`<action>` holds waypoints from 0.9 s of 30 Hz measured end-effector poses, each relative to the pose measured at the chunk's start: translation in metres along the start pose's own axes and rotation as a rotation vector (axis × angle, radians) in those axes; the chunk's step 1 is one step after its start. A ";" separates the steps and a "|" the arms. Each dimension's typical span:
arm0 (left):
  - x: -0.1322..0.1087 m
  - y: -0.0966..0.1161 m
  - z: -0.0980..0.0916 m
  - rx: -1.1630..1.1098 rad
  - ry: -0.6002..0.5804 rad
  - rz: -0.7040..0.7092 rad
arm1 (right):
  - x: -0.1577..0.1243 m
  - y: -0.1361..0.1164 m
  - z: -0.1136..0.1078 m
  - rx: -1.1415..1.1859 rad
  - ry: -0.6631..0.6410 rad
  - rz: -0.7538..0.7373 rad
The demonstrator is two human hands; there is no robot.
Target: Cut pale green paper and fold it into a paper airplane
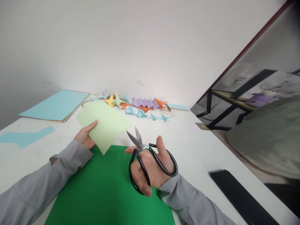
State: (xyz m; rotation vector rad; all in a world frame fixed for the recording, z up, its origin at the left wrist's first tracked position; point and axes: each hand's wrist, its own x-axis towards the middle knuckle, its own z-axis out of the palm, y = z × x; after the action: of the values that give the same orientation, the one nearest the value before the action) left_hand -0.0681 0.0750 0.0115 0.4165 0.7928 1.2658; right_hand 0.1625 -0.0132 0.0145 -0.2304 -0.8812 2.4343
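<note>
We'll use the green sheet (107, 190) as our landmark; its near edge runs out of frame, so we can't see where it ends. At its far left corner the left hand (85, 137) has the pale green paper (106, 123) gripped, thumb on top, though the other fingers are mostly tucked underneath where we can't make them out. Over the sheet's far right part, the right hand (152, 165) holds the scissors (140, 145), fingers (138, 178) loosely curled through the black handles, blades parted just beside the pale green paper. Beyond the green sheet, folded paper pieces (142, 103) overlap so much on the counter (187, 140) that we can't count them. Left of the sheet, a blue scrap (28, 136) gets chopped by the frame, and right of it a black strip (241, 197) does too
</note>
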 end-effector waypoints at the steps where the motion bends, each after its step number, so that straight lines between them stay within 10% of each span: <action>1: -0.001 0.000 0.001 0.003 0.005 -0.004 | 0.000 0.000 0.000 0.004 -0.002 0.000; 27: -0.009 0.001 0.003 0.046 -0.069 -0.047 | 0.002 -0.004 -0.004 -0.025 -0.023 -0.124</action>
State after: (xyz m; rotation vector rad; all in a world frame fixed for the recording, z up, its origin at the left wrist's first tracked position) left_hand -0.0676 0.0668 0.0170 0.4736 0.7704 1.1853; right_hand 0.1641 -0.0078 0.0136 -0.1531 -0.9094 2.3163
